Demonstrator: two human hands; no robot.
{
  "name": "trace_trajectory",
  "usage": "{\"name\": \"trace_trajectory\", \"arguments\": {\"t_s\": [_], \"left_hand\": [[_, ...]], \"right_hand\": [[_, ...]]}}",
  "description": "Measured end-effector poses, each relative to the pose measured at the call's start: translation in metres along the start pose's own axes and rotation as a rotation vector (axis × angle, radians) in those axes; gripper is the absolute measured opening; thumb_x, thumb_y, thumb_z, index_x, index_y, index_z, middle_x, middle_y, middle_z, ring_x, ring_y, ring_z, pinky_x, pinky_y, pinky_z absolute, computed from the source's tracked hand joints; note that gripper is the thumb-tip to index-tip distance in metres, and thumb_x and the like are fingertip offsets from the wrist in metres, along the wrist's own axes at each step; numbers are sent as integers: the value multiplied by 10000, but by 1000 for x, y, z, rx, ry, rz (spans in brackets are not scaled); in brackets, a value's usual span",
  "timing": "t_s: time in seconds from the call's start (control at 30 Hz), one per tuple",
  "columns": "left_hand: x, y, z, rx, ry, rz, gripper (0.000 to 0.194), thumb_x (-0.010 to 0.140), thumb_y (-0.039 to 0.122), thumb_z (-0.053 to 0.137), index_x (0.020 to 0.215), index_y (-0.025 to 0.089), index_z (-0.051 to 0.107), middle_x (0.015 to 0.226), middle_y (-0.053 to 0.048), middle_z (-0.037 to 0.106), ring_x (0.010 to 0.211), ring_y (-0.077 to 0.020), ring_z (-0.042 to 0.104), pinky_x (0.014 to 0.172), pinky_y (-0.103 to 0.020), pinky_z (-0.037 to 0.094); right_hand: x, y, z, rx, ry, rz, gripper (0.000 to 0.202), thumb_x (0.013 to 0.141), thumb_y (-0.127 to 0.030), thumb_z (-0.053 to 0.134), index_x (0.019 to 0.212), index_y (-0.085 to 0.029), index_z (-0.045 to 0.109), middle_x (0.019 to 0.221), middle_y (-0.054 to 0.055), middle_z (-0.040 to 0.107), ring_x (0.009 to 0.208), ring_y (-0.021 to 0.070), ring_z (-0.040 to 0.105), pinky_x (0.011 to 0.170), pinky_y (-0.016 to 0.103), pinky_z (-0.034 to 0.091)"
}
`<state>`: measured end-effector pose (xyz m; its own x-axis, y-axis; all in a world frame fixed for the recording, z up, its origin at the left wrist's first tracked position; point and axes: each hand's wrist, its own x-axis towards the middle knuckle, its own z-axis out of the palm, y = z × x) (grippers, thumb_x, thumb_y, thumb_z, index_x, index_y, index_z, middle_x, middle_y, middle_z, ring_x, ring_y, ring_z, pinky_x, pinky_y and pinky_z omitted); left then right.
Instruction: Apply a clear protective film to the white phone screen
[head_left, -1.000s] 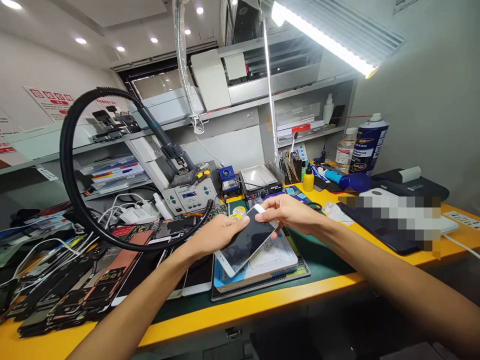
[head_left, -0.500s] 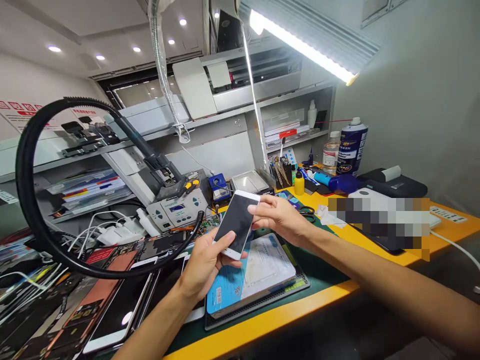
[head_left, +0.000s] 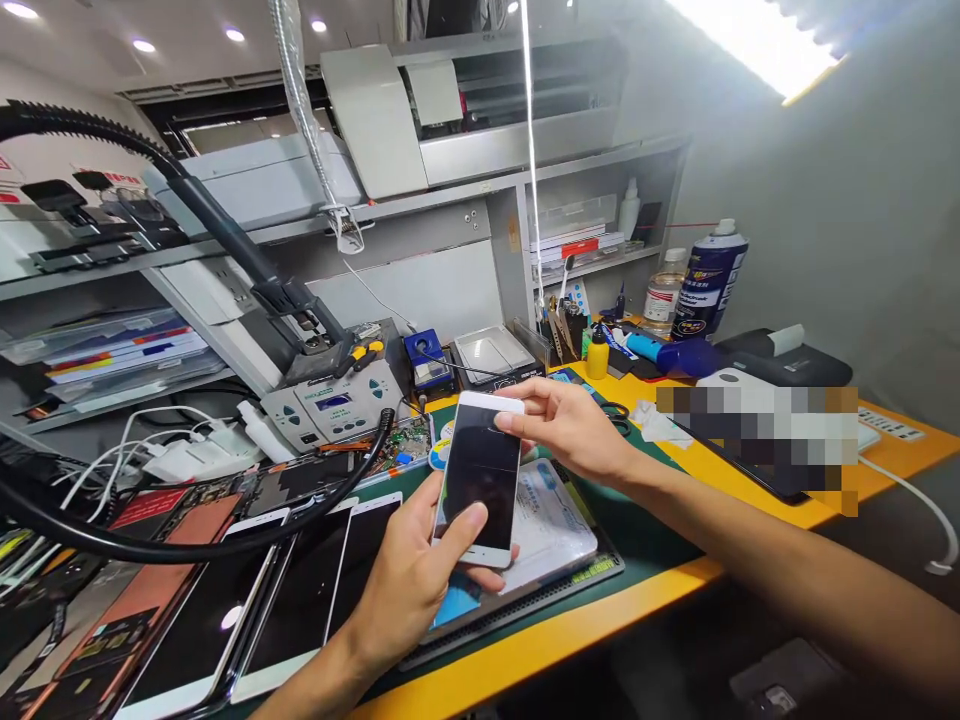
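Observation:
A white-framed smartphone with a dark screen is held up above the bench, its face towards me. My left hand wraps its lower end, thumb lying on the glass near the bottom edge. At the upper right corner, my right hand pinches the phone, thumb on the front and fingers at the top side and behind. Beneath the phone lies a blue and white booklet or box, partly hidden by the phone and my left hand, on a dark perforated pad.
Tablets or large phones lie to the left, under the looping black hose of a grey soldering station. A yellow bottle, scissors and a spray can stand or lie at the back right.
The phone is nearer and more upright in view. Both hands keep hold of it. The camera view has shifted, so the lamp sits higher and farther right.

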<state>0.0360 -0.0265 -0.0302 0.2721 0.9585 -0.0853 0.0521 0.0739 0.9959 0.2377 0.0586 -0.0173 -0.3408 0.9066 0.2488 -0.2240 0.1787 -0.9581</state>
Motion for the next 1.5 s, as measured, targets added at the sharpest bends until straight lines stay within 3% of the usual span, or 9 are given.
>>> {"name": "trace_trajectory", "arguments": {"t_s": [0.2,0.37,0.43,0.57,0.7,0.9,1.1,1.33,1.5], "left_hand": [[0,4,3,-11,31,12,551,862,493,741,1267,158,575,960,-102,745,739,-243,761,549,-299,636],[-1,5,2,48,-26,5,526,854,517,740,1220,168,597,1014,-99,721,761,-265,774,569,-325,658],[-2,6,3,88,-29,9,519,853,523,735,1204,166,600,1015,-97,715,747,-259,771,573,-338,665],[-3,7,4,133,-61,14,494,887,512,695,1214,159,586,888,-72,730,718,-243,756,586,-340,665],[-2,8,0,149,-85,8,435,901,496,683,1168,166,583,899,-73,744,608,-202,739,519,-288,631],[-1,14,-4,212,-110,-8,580,893,542,668,1284,144,511,723,-46,718,558,-213,726,417,-238,558],[0,14,-11,229,-105,-32,473,890,544,668,1124,150,552,711,-65,732,560,-216,729,416,-229,550],[5,16,-32,208,74,-26,441,825,541,757,1012,177,593,663,-1,697,520,-208,715,370,-211,511],[15,23,-46,22,265,7,374,778,460,829,878,140,664,590,3,648,411,-130,596,305,-168,403]], "right_hand": [[0,-5,-3,-100,17,5,519,875,-648,636,988,-151,727,684,18,673,552,165,635,549,320,564],[-8,-1,2,-512,35,-204,863,620,-561,907,1351,-203,618,1314,119,673,1133,292,657,970,419,540],[-9,0,4,-631,31,-265,901,565,-537,943,1338,-204,624,1331,114,664,1198,302,621,1045,424,485],[-6,-2,0,-567,31,-202,377,885,-512,710,1053,-176,742,994,40,754,892,196,676,787,292,505],[-4,-3,-5,-635,49,-221,458,1023,-496,475,852,-154,727,811,25,703,751,158,618,678,274,430],[-9,-3,0,-809,56,-178,685,673,-674,825,1108,-176,647,897,19,689,780,182,610,689,288,436],[-1,0,-4,-685,90,-187,462,1012,-530,468,709,-186,529,645,-35,492,603,109,447,565,262,332],[-4,-9,-8,-528,-182,103,427,725,-535,842,836,-157,675,687,-31,595,593,103,523,511,218,383],[-6,-9,-6,-261,-365,324,428,783,-553,780,806,-138,677,657,-17,610,467,100,542,418,219,417]]}}
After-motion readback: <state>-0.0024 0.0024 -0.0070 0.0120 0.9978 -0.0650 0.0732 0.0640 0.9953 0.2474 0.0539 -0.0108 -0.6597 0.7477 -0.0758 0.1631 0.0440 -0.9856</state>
